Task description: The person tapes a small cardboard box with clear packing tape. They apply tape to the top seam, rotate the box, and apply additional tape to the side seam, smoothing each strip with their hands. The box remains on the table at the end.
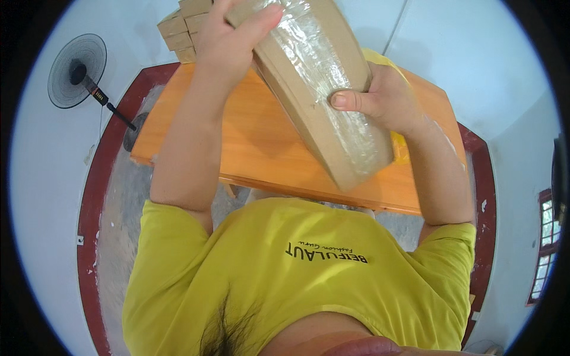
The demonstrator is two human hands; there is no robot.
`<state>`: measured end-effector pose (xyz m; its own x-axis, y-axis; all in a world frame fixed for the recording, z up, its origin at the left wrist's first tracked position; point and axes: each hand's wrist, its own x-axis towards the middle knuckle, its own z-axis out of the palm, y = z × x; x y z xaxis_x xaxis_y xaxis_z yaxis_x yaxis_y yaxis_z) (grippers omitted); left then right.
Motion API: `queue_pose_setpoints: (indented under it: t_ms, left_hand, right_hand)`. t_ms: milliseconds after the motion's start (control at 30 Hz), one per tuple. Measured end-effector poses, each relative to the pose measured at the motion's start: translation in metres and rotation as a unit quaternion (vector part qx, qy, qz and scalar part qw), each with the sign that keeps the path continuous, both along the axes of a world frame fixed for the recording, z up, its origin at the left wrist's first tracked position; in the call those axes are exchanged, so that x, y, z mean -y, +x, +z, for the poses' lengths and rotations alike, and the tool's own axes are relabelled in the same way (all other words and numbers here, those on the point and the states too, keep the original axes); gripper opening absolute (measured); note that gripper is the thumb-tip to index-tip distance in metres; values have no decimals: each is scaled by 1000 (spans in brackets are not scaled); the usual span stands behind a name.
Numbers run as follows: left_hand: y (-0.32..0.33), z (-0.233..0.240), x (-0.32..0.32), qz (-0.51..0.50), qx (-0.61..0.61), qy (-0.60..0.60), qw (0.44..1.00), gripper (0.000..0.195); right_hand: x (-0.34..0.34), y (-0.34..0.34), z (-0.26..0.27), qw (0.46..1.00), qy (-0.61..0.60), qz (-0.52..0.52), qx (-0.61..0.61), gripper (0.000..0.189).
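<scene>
A brown cardboard box (303,93) is held up at a tilt above the wooden table (249,133). Shiny clear packing tape (311,58) runs along its broad upper face. My left hand (240,35) grips the far left end of the box, its thumb lying across the taped face. On the right side, my right hand (387,98) clasps the box with the thumb pressed near the tape. The fingers of both hands are mostly hidden by the box. Yellow material (401,147), perhaps a tape roll or plastic, shows partly behind the box and my right hand.
Several small cardboard boxes (178,33) are stacked at the table's far left. A standing fan (78,73) is on the floor to the left, against a white wall (40,147) with a dark red base band. A barred window (545,244) appears at far right.
</scene>
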<state>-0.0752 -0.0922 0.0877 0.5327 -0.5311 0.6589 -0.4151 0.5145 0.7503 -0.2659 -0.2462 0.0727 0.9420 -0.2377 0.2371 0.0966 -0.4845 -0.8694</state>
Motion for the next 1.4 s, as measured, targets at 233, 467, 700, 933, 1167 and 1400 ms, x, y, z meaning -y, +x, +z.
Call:
queue_pose_setpoints:
  t_ms: [233,467,700,933,1167,1400]
  left_hand:
    - [-20,-96,17,39,-275,156,948,53]
    - [5,-121,9,29,-320,154,934,48]
    - [24,-139,-1,11,-352,136,926,48]
    - [37,-149,-11,-15,-380,93,920,48]
    - [41,-149,-12,-8,-377,103,921,50]
    - [42,-148,-12,-5,-378,105,920,52]
  right_hand:
    - [34,-6,-28,956,-135,-27,-260,74]
    - [24,23,-27,957,-150,-11,-248,73]
    - [0,48,-24,948,-138,-25,-287,76]
    - [-17,74,-18,917,-195,-47,-345,81]
    - [-23,114,-25,889,-278,-84,-354,97]
    - [-25,124,-20,885,-291,-77,-355,115]
